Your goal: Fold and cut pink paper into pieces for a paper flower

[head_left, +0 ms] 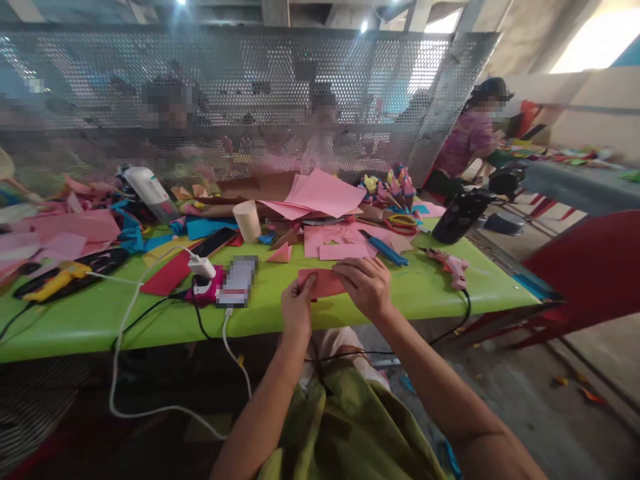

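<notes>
A small pink paper piece (320, 281) lies at the near edge of the green table (100, 320). My left hand (297, 305) pinches its left end, fingers closed on it. My right hand (367, 285) rests over its right end, fingers curled down onto the paper. Both hands work right in front of me, above my lap.
Pink paper sheets (325, 193), a pink cone (281, 253), a blue cutter (385, 250), a pink glue gun (450, 265), a yellow glue gun (55, 280), a paper roll (247, 220), a charger with cables (203, 268). A perforated screen (250, 87) stands behind; a person (467, 143) sits at the right.
</notes>
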Available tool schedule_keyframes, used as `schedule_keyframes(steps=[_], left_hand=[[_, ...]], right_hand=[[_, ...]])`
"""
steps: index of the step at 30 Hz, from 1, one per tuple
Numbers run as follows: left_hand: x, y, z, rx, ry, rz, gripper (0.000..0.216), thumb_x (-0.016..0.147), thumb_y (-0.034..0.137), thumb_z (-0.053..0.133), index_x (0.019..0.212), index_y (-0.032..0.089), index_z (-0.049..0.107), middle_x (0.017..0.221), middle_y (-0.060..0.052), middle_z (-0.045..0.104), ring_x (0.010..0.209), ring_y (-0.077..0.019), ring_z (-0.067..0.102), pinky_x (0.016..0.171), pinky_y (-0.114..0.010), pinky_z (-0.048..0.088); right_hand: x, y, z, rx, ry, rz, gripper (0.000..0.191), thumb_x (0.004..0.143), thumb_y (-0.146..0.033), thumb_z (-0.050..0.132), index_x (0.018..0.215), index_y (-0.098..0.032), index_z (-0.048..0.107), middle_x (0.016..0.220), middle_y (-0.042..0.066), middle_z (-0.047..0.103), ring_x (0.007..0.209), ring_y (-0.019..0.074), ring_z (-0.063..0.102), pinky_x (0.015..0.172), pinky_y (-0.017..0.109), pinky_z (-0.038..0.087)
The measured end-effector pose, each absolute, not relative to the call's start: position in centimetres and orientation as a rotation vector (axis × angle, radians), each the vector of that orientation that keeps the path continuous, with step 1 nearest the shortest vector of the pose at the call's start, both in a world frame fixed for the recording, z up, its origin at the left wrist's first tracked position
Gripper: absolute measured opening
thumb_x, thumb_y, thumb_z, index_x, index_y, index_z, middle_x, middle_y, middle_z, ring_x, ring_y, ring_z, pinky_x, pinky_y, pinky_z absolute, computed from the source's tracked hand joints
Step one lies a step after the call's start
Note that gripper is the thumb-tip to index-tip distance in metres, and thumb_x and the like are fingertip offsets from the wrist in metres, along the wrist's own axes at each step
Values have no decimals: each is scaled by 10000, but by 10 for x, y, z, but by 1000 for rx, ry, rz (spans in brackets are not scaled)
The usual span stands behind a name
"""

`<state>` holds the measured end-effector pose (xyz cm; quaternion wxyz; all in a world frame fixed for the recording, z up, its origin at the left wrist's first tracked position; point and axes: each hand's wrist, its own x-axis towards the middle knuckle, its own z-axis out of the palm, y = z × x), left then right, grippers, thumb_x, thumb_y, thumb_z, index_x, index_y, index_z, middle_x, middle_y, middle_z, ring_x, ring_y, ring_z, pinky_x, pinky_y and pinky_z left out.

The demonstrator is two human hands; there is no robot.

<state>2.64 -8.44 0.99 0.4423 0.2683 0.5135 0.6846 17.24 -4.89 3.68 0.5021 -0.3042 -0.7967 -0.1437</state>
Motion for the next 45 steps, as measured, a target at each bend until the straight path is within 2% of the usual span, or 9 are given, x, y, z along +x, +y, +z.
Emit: schedule_keyframes(steps=[5, 14, 20, 27, 30, 38, 45], left_hand=[[31, -91, 19, 509, 1143, 1714, 520, 532, 619, 812, 698, 146, 672, 634, 7, 631, 509, -90, 521, 451, -208, 405], [29, -97, 27, 365, 964, 1658, 300, 638, 399, 733, 787, 148, 662, 731, -19, 678, 611, -138, 612, 439, -221, 491], [23, -98, 23, 340, 991, 1644, 316, 668, 402, 717, 838, 146, 644, 752, -18, 674, 639, -142, 617, 461, -235, 510], [23, -99, 23, 300, 917, 1597, 330, 681, 401, 708, 891, 153, 651, 821, -39, 704, 691, -158, 638, 498, -256, 537], [25, -101, 20, 374, 988, 1641, 361, 673, 445, 711, 877, 152, 663, 816, -40, 704, 706, -163, 636, 534, -263, 537], [28, -105, 5, 775, 1237, 1689, 319, 702, 467, 695, 639, 159, 641, 620, 4, 612, 635, -135, 552, 624, -254, 469], [28, -105, 7, 673, 1131, 1626, 308, 689, 456, 651, 731, 153, 687, 722, -22, 666, 673, -152, 580, 642, -265, 476]], right_hand=[[172, -50, 36, -679, -1907, -418, 131, 930, -162, 646, 948, -243, 747, 980, 14, 800, 788, 137, 717, 721, 301, 464], [175, -51, 35, -615, -1850, -398, 151, 913, -122, 645, 981, -229, 729, 1025, 51, 796, 830, 156, 745, 781, 287, 532], [173, -49, 30, -698, -1881, -309, 125, 942, -178, 609, 933, -249, 711, 1020, 50, 794, 893, 174, 749, 819, 317, 544], [173, -47, 24, -775, -1939, -359, 173, 950, -216, 610, 1082, -266, 709, 1025, 55, 775, 935, 181, 723, 848, 327, 517], [172, -45, 23, -786, -1929, -358, 164, 948, -233, 616, 1076, -259, 715, 1031, 67, 759, 936, 189, 711, 829, 325, 508], [166, -45, 26, -802, -1939, -238, 176, 951, -257, 598, 1083, -254, 714, 1050, 83, 737, 990, 215, 690, 832, 342, 511], [168, -47, 30, -777, -1966, -87, 188, 955, -268, 566, 1098, -235, 684, 1119, 96, 738, 1025, 238, 687, 870, 375, 530]])
